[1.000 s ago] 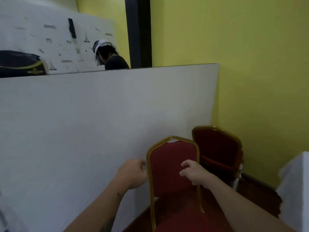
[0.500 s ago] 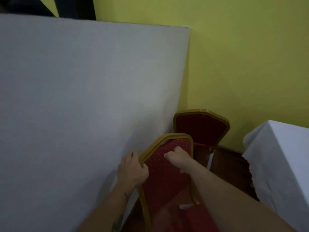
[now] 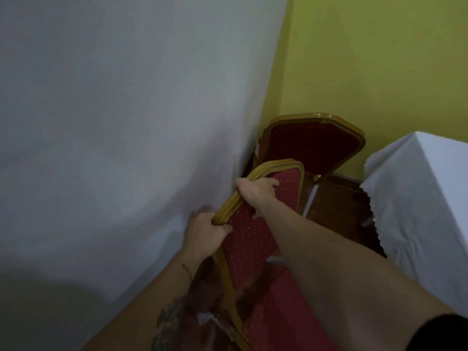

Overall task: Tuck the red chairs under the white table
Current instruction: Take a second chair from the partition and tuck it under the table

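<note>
A red chair (image 3: pixel 255 236) with a gold frame and dotted red padding leans toward the white table (image 3: pixel 121 127), its backrest edge against the hanging cloth. My left hand (image 3: pixel 207 230) grips the gold frame on the backrest's left side. My right hand (image 3: pixel 255 192) holds the top rail of the same backrest. A second red chair (image 3: pixel 311 145) stands just beyond it, close to the table's corner and the yellow wall. The first chair's seat shows between my forearms; its legs are hidden.
Another table under a white cloth (image 3: pixel 420 198) stands at the right, leaving a narrow strip of dark wooden floor (image 3: pixel 339 211) between it and the chairs. The yellow wall (image 3: pixel 379 59) closes off the far side.
The view has dropped and come closer to the table. Both hands have closed onto the near chair's backrest, and the chair has tilted and moved toward the tablecloth.
</note>
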A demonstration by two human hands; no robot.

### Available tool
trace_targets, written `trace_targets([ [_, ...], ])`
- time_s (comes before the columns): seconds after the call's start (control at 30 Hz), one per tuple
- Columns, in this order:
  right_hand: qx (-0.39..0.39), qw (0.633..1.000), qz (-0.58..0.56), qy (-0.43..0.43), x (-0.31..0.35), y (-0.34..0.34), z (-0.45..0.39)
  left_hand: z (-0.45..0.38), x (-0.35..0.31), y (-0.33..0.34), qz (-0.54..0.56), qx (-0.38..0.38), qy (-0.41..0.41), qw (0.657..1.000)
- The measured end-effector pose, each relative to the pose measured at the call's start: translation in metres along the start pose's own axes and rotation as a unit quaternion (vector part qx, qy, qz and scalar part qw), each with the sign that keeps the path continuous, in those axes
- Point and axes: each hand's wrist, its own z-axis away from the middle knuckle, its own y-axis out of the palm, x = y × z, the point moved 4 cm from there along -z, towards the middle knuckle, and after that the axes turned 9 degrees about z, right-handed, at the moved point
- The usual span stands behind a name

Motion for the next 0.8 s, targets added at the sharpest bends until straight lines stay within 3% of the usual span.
trace_targets([
  [0.27,0.058,0.995,0.064,-0.058,0.009,0.025,0.015,0.023,0.017,-0.017,0.019,0.029,-0.026,0.999],
  [0.4,0.090,0.986,0.113,-0.082,0.005,0.027,0.029,0.040,0.025,-0.026,0.098,0.147,-0.051,0.983],
  [0.53,0.107,0.972,0.175,-0.114,-0.013,0.015,0.044,0.027,0.016,-0.052,0.159,0.066,-0.084,0.982],
  [0.6,0.099,0.968,0.180,-0.142,-0.026,0.007,0.055,0.015,0.000,-0.064,0.150,0.026,-0.058,0.987],
  [0.7,0.067,0.967,0.185,-0.163,-0.052,0.005,0.074,-0.001,-0.035,-0.069,0.139,0.026,-0.026,0.990],
  [0.8,0.111,0.965,0.199,-0.129,-0.077,0.017,0.091,-0.003,-0.079,-0.054,0.108,0.053,-0.011,0.993],
])
